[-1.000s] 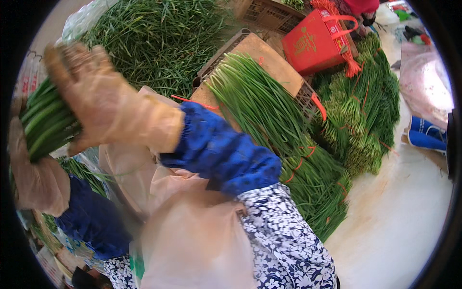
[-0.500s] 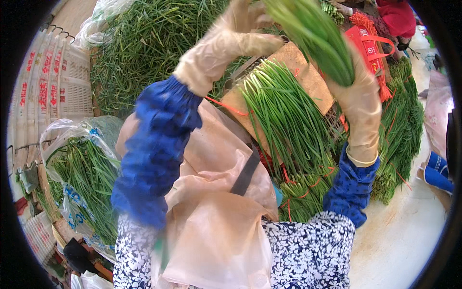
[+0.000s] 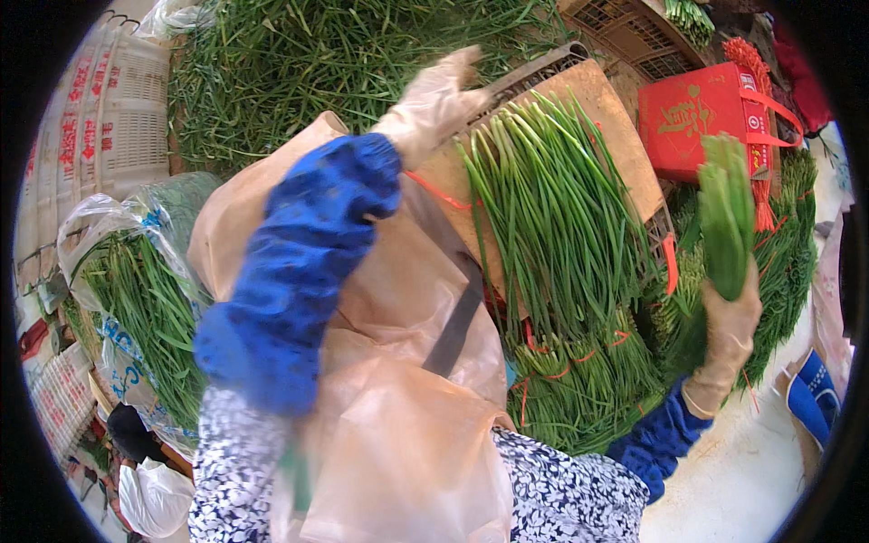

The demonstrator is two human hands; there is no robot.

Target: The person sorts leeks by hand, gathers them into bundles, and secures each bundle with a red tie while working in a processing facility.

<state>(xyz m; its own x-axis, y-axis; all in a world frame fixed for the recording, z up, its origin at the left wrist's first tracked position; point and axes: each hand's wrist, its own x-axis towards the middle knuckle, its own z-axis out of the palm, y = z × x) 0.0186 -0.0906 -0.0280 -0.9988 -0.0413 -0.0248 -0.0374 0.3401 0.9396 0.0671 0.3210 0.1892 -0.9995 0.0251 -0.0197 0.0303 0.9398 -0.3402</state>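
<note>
My right hand point(image 3: 731, 317), in a cream rubber glove, grips a bunch of garlic chives point(image 3: 727, 213) upright over the stacked bundles at the right. My left hand point(image 3: 434, 101), gloved the same way, is empty with its fingers apart. It is nearest the upper left edge of a tan board point(image 3: 625, 118). On that board lies a loose layer of garlic chives point(image 3: 557, 208), pale stem ends away from me and green leaves towards me. Bundles tied with red string point(image 3: 588, 371) lie just below the board.
A large heap of loose greens point(image 3: 299, 72) spreads at the far left. Beside my left arm stands a clear plastic bag of greens point(image 3: 145, 299). A red box bag point(image 3: 688, 118) with a red string hank point(image 3: 749, 68) sits far right, above stacked bundles point(image 3: 787, 235). A brown crate point(image 3: 634, 36) is behind.
My right hand has carried the bunch from above the board down to the right. My left hand has moved down beside the board, fingers spread. The layer on the board stays.
</note>
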